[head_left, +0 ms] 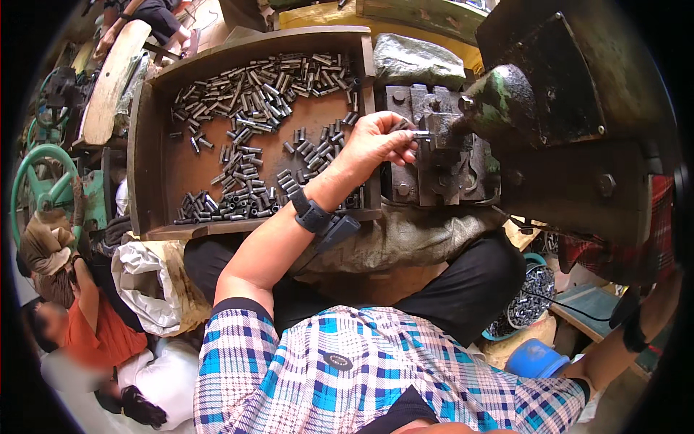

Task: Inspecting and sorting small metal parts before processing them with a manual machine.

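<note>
My left hand [377,139] reaches across the right edge of a wooden tray [148,152] and pinches a short metal tube [421,134] at the fixture of a dark press machine [441,148]. The green ram [499,101] of the machine sits just right of the tube. The tray holds several short metal tubes [253,94] scattered over its floor. My left wrist wears a black band [312,214]. My right forearm [622,340] runs off to the lower right; its hand is hidden behind the machine's dark body [578,123].
A person in an orange top [94,325] sits low at the left beside a green handwheel [40,181]. White sacks [144,282] lie under the tray. A bowl of small metal parts [531,296] and a blue container [535,358] stand at the lower right.
</note>
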Motion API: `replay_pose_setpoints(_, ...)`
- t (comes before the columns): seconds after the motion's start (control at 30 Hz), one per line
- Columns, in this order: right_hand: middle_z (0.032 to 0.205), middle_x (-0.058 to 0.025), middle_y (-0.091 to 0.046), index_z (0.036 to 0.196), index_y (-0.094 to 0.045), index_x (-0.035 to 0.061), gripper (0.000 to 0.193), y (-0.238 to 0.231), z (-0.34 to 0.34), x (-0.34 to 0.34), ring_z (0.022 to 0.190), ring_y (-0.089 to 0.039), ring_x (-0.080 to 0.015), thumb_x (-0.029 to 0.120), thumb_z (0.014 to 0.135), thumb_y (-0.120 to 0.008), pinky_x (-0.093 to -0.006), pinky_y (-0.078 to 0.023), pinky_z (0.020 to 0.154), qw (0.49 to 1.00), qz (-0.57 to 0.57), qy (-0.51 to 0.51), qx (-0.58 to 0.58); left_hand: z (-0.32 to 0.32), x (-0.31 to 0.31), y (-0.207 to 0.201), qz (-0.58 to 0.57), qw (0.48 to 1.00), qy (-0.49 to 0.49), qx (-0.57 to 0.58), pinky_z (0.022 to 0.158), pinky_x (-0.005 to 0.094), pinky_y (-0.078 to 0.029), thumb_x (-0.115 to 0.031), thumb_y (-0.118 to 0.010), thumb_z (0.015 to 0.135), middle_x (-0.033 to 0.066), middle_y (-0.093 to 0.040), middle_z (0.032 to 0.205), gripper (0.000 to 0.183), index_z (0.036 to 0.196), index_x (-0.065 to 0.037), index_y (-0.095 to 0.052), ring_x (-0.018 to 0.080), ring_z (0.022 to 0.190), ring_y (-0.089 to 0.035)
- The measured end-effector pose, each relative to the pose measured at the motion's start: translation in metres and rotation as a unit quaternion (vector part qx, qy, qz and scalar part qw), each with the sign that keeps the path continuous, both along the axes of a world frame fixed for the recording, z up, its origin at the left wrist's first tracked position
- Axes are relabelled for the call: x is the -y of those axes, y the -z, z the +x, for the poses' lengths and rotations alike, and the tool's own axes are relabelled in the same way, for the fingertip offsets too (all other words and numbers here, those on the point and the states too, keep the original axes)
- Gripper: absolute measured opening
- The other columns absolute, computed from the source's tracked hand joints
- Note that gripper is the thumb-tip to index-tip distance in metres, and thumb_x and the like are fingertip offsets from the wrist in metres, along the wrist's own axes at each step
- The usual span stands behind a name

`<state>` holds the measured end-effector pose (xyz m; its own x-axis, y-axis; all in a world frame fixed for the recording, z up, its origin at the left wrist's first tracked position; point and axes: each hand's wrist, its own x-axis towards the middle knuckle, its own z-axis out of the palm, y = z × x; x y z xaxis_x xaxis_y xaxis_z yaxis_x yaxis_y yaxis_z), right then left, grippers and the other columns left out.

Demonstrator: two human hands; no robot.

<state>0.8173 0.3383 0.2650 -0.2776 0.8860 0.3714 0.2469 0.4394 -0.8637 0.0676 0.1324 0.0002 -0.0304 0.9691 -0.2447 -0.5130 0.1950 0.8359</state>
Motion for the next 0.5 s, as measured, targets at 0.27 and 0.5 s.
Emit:
replay_pose_setpoints(0.27, 0.119, -0.0136, -0.051, 0.128, -0.043, -0.0014, 0.057, 0.007, -0.153, 0.06, 0.1, -0.055, -0.0206, 0.013, 0.077, -0.064, -0.0336, -0.046, 0.088, 0.995, 0.019, 0.093, -0.04, -0.002, 0.008, 0.008, -0.007, 0.999, -0.007, -0.032, 0.055, 0.0184, -0.05, -0.016, -0.063, 0.086, 0.0055, -0.065, 0.084, 0.019, 0.099, -0.002, -0.057, 0.0091, 0.066, -0.063)
replay_pose_setpoints(0.5, 0.121, -0.0118, -0.051, 0.128, -0.043, -0.0003, 0.055, 0.058, -0.286, 0.117, 0.1, -0.055, -0.0197, 0.008, 0.078, -0.064, -0.0341, -0.045, 0.09, 0.973, 0.024, 0.204, -0.105, 0.008, -0.004, 0.011, 0.026, 0.997, -0.01, -0.072, 0.053, 0.019, -0.05, -0.012, -0.063, 0.087, 0.0034, -0.062, 0.079, 0.016, 0.096, -0.002, -0.055, 0.0095, 0.064, -0.063)
